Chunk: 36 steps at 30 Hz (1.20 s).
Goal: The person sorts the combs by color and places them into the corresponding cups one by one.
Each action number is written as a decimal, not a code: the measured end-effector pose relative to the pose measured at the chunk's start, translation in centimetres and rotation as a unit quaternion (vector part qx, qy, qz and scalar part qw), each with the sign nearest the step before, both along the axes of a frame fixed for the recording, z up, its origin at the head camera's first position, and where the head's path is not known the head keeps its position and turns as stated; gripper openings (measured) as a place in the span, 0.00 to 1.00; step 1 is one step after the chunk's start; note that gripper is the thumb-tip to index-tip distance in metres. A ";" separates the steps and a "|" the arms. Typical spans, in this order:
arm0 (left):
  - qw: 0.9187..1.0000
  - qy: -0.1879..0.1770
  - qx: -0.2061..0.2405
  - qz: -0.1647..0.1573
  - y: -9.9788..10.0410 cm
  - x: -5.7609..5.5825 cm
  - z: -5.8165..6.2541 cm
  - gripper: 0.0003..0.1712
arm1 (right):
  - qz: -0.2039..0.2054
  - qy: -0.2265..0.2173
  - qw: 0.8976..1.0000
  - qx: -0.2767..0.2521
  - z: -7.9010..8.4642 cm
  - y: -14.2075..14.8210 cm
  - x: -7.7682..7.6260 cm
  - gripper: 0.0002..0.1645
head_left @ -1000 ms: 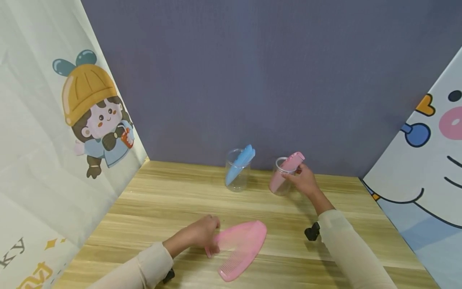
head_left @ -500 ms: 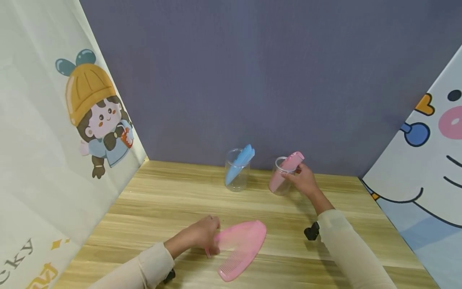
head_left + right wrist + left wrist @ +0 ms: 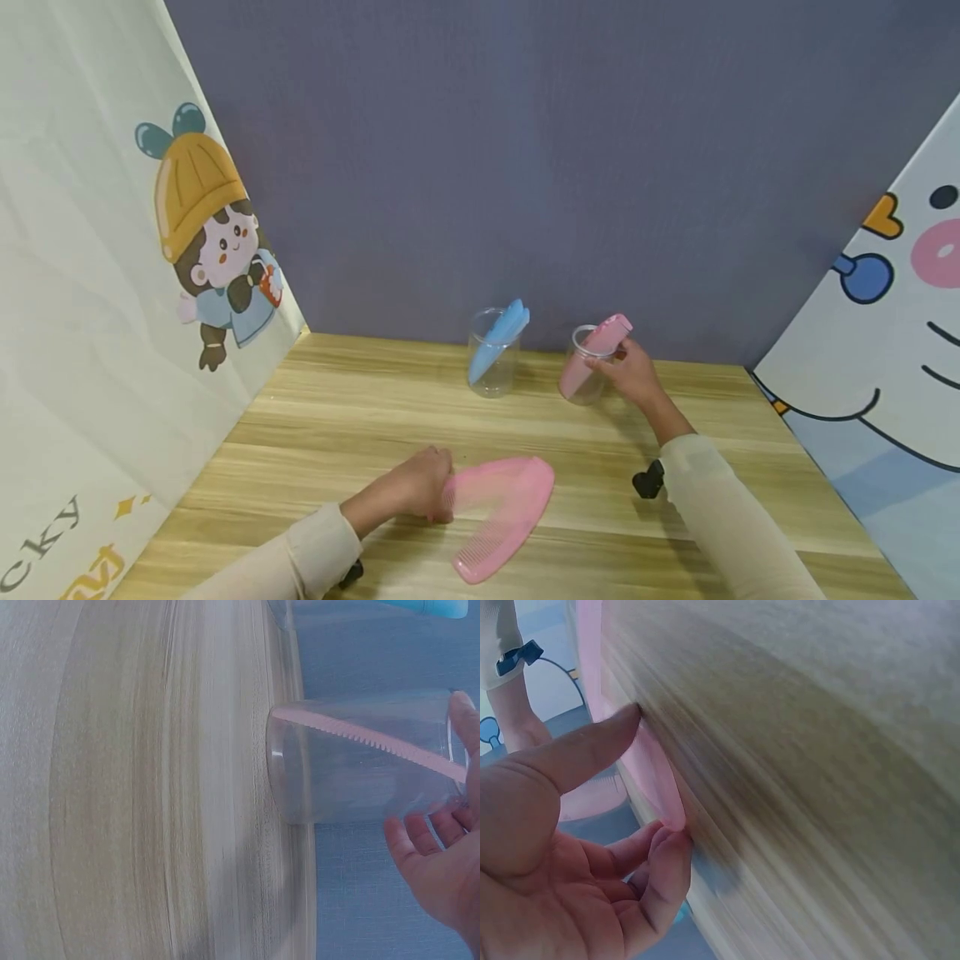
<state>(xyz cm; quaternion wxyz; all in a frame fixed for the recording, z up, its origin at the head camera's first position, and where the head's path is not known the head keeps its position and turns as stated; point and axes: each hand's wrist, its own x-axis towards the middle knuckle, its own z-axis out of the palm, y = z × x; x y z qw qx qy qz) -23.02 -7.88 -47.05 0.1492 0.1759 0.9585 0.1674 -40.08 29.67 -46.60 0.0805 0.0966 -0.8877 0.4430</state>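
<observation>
Left hand (image 3: 422, 485) has curled, seemingly pinching curved comb (image 3: 528, 498) slanting away rightward; right hand (image 3: 632, 373) grips cup (image 3: 592, 390).

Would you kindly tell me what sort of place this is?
Probably a small staged booth: a wood-grain tabletop, a plain grey backdrop behind it, and cartoon-printed sheets on both sides.

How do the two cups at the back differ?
Contents: the left cup holds a blue thing, while the right cup holds a pink comb.
Contact: the right hand grips the right cup near its rim; neither hand touches the left cup.
Shared: both are clear, stand upright on the table, and have contents leaning and poking above the rim.
</observation>
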 end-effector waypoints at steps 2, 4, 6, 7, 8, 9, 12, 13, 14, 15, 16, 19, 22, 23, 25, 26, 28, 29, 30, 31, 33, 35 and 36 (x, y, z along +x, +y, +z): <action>1.000 0.013 -0.014 0.001 0.1 0.0 0.0 0.23 | -0.002 -0.003 1.000 0.001 0.0 0.0 0.0 0.43; 0.999 0.024 -0.022 0.003 0.1 0.0 -0.1 0.20 | -0.004 -0.005 1.000 0.001 0.0 0.0 0.0 0.43; 0.999 0.035 -0.029 0.004 0.1 -0.1 -0.1 0.18 | -0.005 -0.005 1.000 0.000 0.0 0.0 0.0 0.44; 0.999 0.043 -0.033 0.004 0.1 -0.1 -0.2 0.17 | -0.006 -0.005 1.000 0.001 0.0 0.0 -0.1 0.44; 0.998 0.052 -0.037 0.004 0.1 -0.1 -0.2 0.16 | -0.005 -0.005 1.000 0.001 0.1 0.0 -0.1 0.44; 0.997 0.063 -0.042 0.003 0.1 -0.1 -0.2 0.16 | -0.005 -0.004 1.000 0.002 0.1 0.0 -0.1 0.44; 0.994 0.095 -0.052 -0.002 0.1 -0.2 -0.1 0.16 | -0.007 -0.005 1.000 0.002 0.2 0.0 -0.1 0.45; 0.994 0.100 -0.050 -0.001 0.1 -0.2 -0.1 0.17 | -0.007 -0.006 1.000 0.002 0.3 0.1 -0.1 0.45; 0.994 0.104 -0.047 0.000 0.1 -0.3 0.0 0.17 | -0.006 -0.006 1.000 0.002 0.3 0.1 0.0 0.45; 0.994 0.102 -0.041 0.002 0.0 -0.4 0.1 0.17 | -0.006 -0.007 1.000 0.002 0.3 0.1 0.0 0.45; 0.995 0.098 -0.034 0.004 0.0 -0.4 0.1 0.17 | -0.006 -0.008 1.000 0.001 0.3 0.1 0.0 0.45; 0.997 0.074 -0.012 0.018 0.0 -0.7 0.3 0.17 | -0.008 -0.009 1.000 0.001 0.2 0.1 0.0 0.45; 0.998 0.052 0.013 0.030 -0.1 -0.9 0.3 0.18 | -0.009 -0.012 1.000 -0.002 0.1 0.0 0.0 0.45; 0.998 0.045 0.022 0.034 -0.2 -0.9 0.3 0.19 | -0.008 -0.013 1.000 -0.002 0.0 0.0 0.0 0.45; 0.998 0.036 0.040 0.038 -0.3 -1.0 0.4 0.22 | -0.005 -0.015 1.000 -0.003 0.0 0.0 0.0 0.45; 0.997 0.030 0.050 0.042 -0.4 -1.0 0.4 0.23 | -0.006 -0.015 1.000 -0.003 0.0 0.0 0.0 0.45; 0.997 0.028 0.060 0.042 -0.5 -1.2 0.5 0.25 | -0.004 -0.015 1.000 -0.003 0.0 0.0 0.0 0.46; 0.997 0.028 0.065 0.043 -0.5 -1.2 0.6 0.25 | -0.004 -0.014 1.000 -0.002 0.0 0.0 0.0 0.46; 0.996 0.030 0.070 0.042 -0.6 -1.3 0.7 0.25 | -0.005 -0.014 1.000 -0.002 0.0 0.0 0.0 0.46; 0.996 0.035 0.075 0.041 -0.6 -1.5 0.8 0.25 | -0.005 -0.014 1.000 -0.002 0.0 0.0 0.0 0.46; 0.995 0.046 0.084 0.038 -0.6 -1.8 0.9 0.24 | -0.006 -0.015 1.000 0.000 0.0 0.1 -0.1 0.46; 0.994 0.060 0.089 0.036 -0.7 -2.1 1.0 0.23 | -0.008 -0.015 1.000 0.004 0.0 0.1 -0.1 0.46; 0.993 0.072 0.090 0.033 -0.7 -2.2 1.0 0.22 | -0.009 -0.015 1.000 0.006 0.0 0.1 -0.1 0.46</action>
